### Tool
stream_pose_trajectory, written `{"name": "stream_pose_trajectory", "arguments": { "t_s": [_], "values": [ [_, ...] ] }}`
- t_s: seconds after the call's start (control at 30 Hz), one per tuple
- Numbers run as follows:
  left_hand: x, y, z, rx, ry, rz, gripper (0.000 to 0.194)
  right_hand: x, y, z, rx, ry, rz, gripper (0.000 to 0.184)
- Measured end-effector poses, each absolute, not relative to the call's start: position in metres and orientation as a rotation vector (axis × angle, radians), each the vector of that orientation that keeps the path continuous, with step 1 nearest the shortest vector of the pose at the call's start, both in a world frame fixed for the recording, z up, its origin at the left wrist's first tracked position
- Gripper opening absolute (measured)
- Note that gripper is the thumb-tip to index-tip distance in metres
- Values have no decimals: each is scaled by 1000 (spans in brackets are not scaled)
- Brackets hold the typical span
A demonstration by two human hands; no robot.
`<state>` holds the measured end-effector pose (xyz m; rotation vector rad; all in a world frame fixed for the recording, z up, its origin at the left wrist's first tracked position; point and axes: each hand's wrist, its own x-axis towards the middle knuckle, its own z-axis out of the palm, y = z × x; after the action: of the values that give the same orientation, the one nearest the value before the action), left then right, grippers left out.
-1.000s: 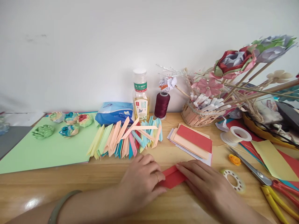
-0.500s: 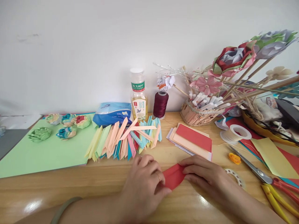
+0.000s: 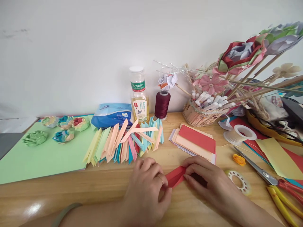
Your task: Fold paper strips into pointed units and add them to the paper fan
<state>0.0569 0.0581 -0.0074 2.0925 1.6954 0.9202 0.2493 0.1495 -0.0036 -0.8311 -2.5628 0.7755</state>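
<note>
A small red sheet of paper (image 3: 174,177), partly folded lengthwise, lies low over the wooden table between both hands. My left hand (image 3: 148,186) grips its left end, with the fingers curled and the fingertips partly hidden. At the other end, my right hand (image 3: 205,179) pinches the paper's right corner between thumb and fingers. Just behind the right hand sits a stack of red, peach and lilac paper rectangles (image 3: 195,138). Folded paper strips (image 3: 123,143) in many colours lie in a row beyond the left hand.
Folded paper flowers (image 3: 35,138) rest on green sheets (image 3: 54,164) at left. Behind stand a tissue pack (image 3: 111,115), a drink bottle (image 3: 139,94), a thread spool (image 3: 162,105) and a flower basket (image 3: 201,113). At right lie a tape roll (image 3: 246,186), scissors (image 3: 265,175) and yellow-handled pliers (image 3: 280,203).
The red paper's near edge has been folded up, so the piece looks narrower. My right hand's thumb has shifted up along it, and the tape roll is more exposed.
</note>
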Motion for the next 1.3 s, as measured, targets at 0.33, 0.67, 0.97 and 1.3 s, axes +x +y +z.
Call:
{"name": "stream_pose_trajectory", "arguments": {
  "t_s": [0.33, 0.67, 0.97, 1.3],
  "values": [
    [59, 62, -12, 2124, 1719, 962, 13, 247, 150, -4, -865, -2554, 796, 18],
    [57, 61, -11, 2104, 1688, 864, 14, 246, 148, -6, -867, -2532, 761, 18],
    [58, 63, -9, 2225, 1680, 728, 21, 245, 147, -7, -881, -2557, 708, 16],
    [60, 66, -7, 2296, 1722, 638, 23, 245, 145, -7, -893, -2541, 709, 16]
  ]
}}
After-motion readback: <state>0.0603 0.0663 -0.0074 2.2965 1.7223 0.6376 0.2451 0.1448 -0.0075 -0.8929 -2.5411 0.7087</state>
